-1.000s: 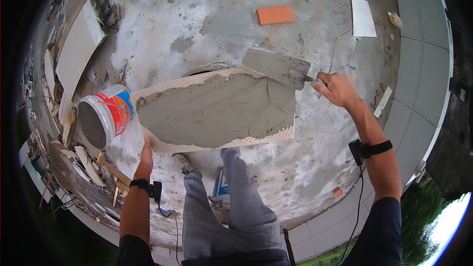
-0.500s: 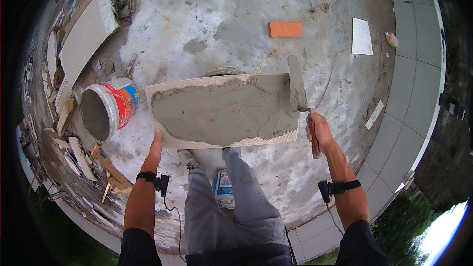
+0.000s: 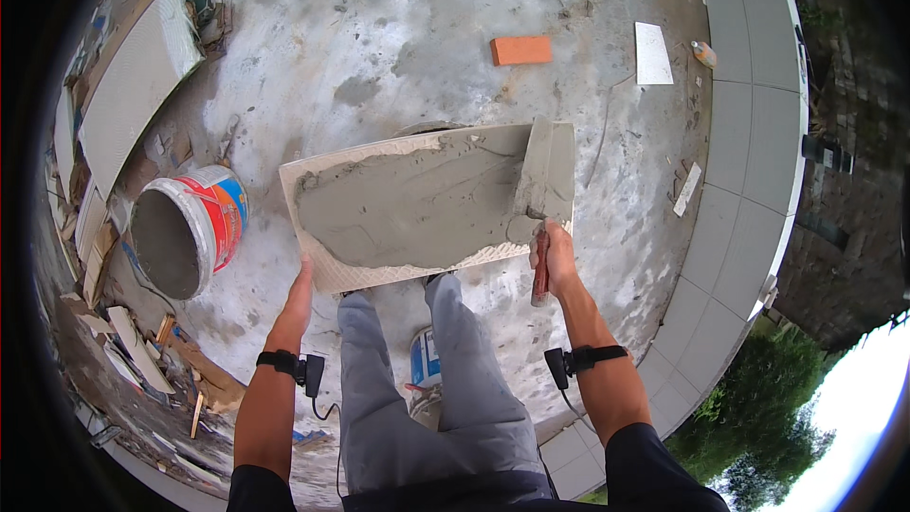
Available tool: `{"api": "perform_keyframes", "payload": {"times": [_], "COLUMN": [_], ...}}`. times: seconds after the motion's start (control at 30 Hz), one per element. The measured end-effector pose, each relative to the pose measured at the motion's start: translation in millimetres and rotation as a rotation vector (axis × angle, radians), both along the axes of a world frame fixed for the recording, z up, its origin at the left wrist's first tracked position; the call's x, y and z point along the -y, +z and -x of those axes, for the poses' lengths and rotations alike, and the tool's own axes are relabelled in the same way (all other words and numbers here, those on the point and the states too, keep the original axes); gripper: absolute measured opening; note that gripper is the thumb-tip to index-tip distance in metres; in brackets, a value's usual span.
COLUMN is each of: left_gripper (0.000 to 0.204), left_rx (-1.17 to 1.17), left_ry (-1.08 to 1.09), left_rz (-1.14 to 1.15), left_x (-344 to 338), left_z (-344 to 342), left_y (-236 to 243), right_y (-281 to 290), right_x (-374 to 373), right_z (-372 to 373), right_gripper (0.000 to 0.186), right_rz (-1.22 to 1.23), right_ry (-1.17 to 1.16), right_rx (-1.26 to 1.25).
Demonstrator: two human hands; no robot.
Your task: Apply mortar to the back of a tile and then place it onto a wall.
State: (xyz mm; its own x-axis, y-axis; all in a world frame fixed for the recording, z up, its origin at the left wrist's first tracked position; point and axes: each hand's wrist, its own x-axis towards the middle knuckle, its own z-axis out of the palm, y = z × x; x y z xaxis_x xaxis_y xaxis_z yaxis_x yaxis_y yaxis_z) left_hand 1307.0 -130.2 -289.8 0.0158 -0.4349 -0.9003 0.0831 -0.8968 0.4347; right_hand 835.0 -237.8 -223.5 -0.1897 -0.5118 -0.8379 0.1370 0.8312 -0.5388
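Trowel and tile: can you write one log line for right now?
left hand: steadies tile | right hand: grips trowel on mortar | bucket: left

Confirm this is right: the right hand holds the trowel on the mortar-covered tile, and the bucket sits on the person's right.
Not quite. In the head view the bucket sits on the person's left. The rest holds: the right hand holds the trowel on the mortar-covered tile.

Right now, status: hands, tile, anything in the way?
Left hand steadies tile edge. Right hand grips trowel, blade on wet mortar. Bucket left, apart.

Left hand [image 3: 301, 286] fingers hidden under tile [image 3: 427, 204]; trowel handle [image 3: 540, 275] partly covered.
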Motion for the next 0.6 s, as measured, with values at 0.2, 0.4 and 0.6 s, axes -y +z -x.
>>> {"api": "perform_keyframes", "payload": {"times": [0.2,0.4,0.6], "left_gripper": [0.093,0.101,0.105], "left_rx": [-0.24,-0.303,-0.387], "left_ry": [0.042,0.064,0.116], "left_rz": [0.011,0.065,0.088], "left_x": [-9,-15,-31], "left_z": [-18,-36,-48], "left_y": [-2,-7,-12], "right_y": [-36,-43,-32], "right_x": [-65,-108,-83], "right_z": [-104,-239,-227], "right_gripper": [0.037,0.039,0.04], "right_rz": [0.066,0.083,0.306], "right_ry": [0.023,0.27,1.352], "right_rx": [0.018,0.106,-0.828]}}
